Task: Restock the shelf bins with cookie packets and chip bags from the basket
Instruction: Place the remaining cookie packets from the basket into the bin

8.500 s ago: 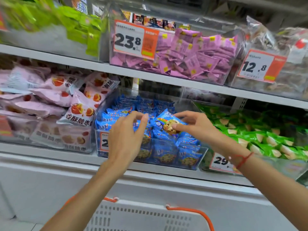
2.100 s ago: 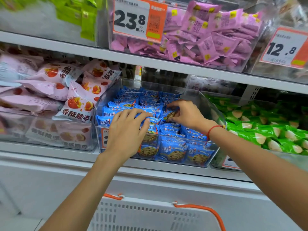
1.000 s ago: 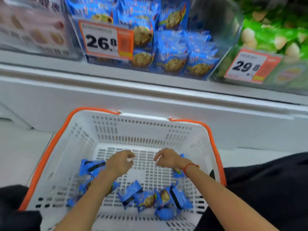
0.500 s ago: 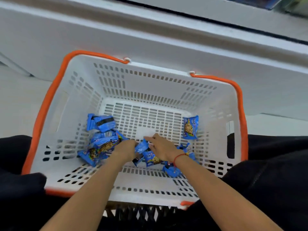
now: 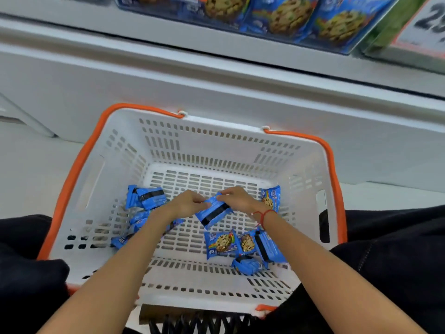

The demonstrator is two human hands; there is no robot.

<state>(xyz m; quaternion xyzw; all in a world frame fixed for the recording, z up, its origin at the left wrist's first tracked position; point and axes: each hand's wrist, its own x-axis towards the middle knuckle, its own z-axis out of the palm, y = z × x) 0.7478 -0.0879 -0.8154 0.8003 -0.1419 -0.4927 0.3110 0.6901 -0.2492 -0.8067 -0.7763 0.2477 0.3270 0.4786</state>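
Observation:
A white basket (image 5: 216, 297) with orange handles sits between my knees, holding several blue cookie packets. My left hand (image 5: 186, 204) and my right hand (image 5: 237, 198) are both down inside it, each pinching an end of one blue cookie packet (image 5: 213, 213) that is lifted slightly off the basket floor. More packets lie at the left (image 5: 145, 197), at the right wall (image 5: 271, 198) and near the front (image 5: 222, 244). The clear shelf bin of blue cookie packets (image 5: 289, 19) shows at the top edge.
The white shelf base (image 5: 216, 75) runs across just beyond the basket. A green-packet bin with a price tag (image 5: 423, 22) is at top right. My dark trouser legs (image 5: 397, 261) flank the basket on both sides.
Both hands left the shelf bin and dropped into the basket. In the last half second they came together and picked up one blue packet between them.

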